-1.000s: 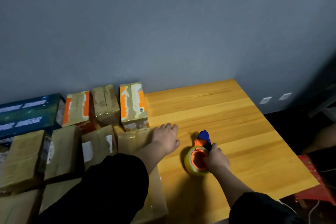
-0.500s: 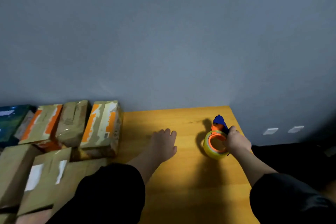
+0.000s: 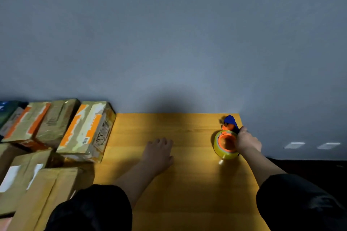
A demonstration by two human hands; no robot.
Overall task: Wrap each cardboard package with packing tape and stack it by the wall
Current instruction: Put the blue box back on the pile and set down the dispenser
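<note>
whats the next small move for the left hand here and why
Probably slide the left hand left to pull a plain cardboard package onto the bare wooden table. That hand lies flat and empty on the wood, the right hand already grips the tape dispenser near the far right corner, and no package sits between them to wrap.

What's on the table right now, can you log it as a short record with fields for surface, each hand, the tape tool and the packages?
surface: wooden table against a grey wall
left hand: flat on the table, palm down, holding nothing
right hand: gripping the tape dispenser
tape dispenser: at the table's far right corner, yellowish roll, orange hub, blue end
packages: taped cardboard boxes grouped at left, several leaning by the wall
</note>
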